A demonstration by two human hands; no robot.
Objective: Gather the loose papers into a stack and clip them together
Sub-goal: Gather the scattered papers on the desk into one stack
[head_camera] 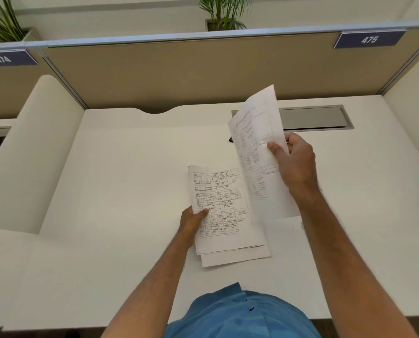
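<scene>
An uneven stack of printed forms (225, 215) is held just above the white desk (120, 181), its sheets fanned at the bottom edge. My left hand (192, 222) grips the stack's left edge, thumb on top. My right hand (295, 162) pinches a single printed sheet (257, 147) by its right edge and holds it tilted up, to the right of the stack and overlapping its upper right corner. A small dark object (230, 139), partly hidden behind the raised sheet, lies on the desk; I cannot tell what it is.
A grey cable flap (313, 117) is set into the desk's back right. A tan partition (179, 71) closes the back, with white side dividers (33, 152) left and right. Potted plants (221, 13) stand behind the partition.
</scene>
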